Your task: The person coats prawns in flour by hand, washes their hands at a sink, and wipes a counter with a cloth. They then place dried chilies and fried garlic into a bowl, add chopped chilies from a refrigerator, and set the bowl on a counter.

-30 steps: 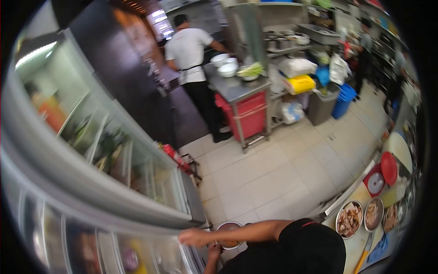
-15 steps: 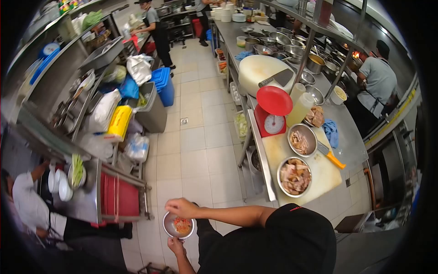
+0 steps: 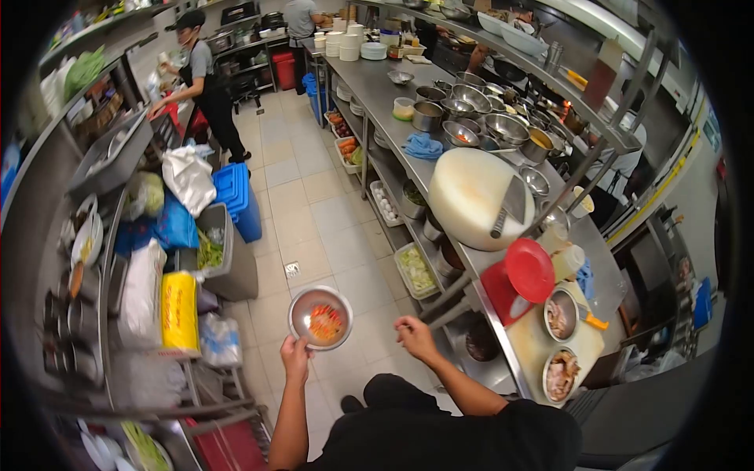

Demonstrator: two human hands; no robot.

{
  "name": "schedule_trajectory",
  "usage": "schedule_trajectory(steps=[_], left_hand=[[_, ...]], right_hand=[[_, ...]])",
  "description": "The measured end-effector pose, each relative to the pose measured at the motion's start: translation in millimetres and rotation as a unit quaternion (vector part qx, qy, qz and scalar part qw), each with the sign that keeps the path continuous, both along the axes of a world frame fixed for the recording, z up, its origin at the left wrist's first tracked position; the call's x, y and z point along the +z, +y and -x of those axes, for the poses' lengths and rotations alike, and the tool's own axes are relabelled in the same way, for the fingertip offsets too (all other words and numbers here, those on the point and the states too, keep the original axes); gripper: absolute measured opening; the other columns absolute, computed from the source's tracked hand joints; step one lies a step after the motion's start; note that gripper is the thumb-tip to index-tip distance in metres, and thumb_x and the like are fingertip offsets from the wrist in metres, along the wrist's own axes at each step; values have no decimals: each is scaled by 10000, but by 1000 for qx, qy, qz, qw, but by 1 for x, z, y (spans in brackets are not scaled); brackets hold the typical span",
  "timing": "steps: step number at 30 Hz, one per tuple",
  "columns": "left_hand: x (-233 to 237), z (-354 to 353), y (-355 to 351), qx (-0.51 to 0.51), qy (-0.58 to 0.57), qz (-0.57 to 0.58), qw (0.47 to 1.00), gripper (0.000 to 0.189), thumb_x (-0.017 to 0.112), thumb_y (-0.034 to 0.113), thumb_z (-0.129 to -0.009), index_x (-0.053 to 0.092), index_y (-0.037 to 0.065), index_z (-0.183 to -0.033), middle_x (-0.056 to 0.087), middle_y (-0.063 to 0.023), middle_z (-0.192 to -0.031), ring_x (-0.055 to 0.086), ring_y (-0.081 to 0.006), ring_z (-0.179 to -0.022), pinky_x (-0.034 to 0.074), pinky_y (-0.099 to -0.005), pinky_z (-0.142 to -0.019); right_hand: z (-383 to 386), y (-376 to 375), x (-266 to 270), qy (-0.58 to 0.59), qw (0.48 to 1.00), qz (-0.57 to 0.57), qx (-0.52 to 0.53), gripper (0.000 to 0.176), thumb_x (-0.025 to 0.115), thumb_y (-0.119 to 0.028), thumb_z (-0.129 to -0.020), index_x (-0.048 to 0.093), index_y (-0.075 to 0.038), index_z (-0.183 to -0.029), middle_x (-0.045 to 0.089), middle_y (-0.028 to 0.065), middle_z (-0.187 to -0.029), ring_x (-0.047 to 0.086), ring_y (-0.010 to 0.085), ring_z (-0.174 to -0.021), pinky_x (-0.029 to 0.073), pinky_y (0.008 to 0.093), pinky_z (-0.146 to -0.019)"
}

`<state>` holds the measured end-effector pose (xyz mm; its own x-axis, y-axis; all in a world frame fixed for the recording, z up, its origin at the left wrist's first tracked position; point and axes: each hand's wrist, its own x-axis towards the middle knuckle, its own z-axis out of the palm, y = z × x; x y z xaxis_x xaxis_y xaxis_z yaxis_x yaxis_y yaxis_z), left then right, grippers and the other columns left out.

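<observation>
A round metal bowl (image 3: 320, 317) with chopped orange and red pieces (image 3: 325, 322) in it is held out over the floor. My left hand (image 3: 296, 359) grips its near rim, fingers closed around the edge. To the right of the bowl, apart from it, my right hand (image 3: 416, 337) hangs in the air with its fingers curled together; whether anything small is inside them is hidden. Nearest to it on the right are the counter's edge and a red scale (image 3: 503, 292).
On the right counter (image 3: 375, 85) are a thick white block (image 3: 471, 196) with a cleaver, two bowls of meat (image 3: 561, 375), bottles and metal bowls. Left are shelves, a grey bin (image 3: 236, 271) and a blue bin (image 3: 238, 200). A person (image 3: 206, 86) stands at the back left.
The view has turned and moved toward the aisle. My right hand has left the bowl and moved right. My left hand still holds the bowl, now farther forward.
</observation>
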<state>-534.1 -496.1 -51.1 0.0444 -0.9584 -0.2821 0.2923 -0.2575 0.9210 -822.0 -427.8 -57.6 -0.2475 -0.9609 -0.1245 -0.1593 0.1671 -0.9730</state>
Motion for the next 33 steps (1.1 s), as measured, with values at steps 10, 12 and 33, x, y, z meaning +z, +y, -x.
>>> schedule_trajectory(steps=[10, 12, 33], left_hand=[[50, 70, -312, -131, -63, 36, 989, 121, 561, 124, -862, 509, 62, -771, 556, -25, -654, 479, -67, -472, 418, -208, -405], [58, 71, -360, -133, -16, 14, 991, 115, 554, 115, -863, 514, 55, -774, 561, -31, -662, 487, -66, -475, 417, -200, -402], [45, 227, -960, -231, -6, 3, 973, 120, 562, 111, -832, 523, 36, -747, 538, -32, -628, 489, -82, -470, 409, -219, -399]], right_hand=[[15, -271, 39, 21, 992, 69, -105, 243, 598, -213, -847, 531, -29, -703, 465, -32, -584, 402, 42, -563, 344, 224, -501], [25, -351, 113, -40, 992, 115, -39, 201, 596, -190, -851, 558, -19, -752, 483, -17, -620, 411, 47, -572, 357, 219, -512], [152, -998, 153, 182, 959, 217, -19, 143, 572, -81, -813, 643, -25, -924, 607, 126, -858, 600, 217, -774, 468, 292, -673]])
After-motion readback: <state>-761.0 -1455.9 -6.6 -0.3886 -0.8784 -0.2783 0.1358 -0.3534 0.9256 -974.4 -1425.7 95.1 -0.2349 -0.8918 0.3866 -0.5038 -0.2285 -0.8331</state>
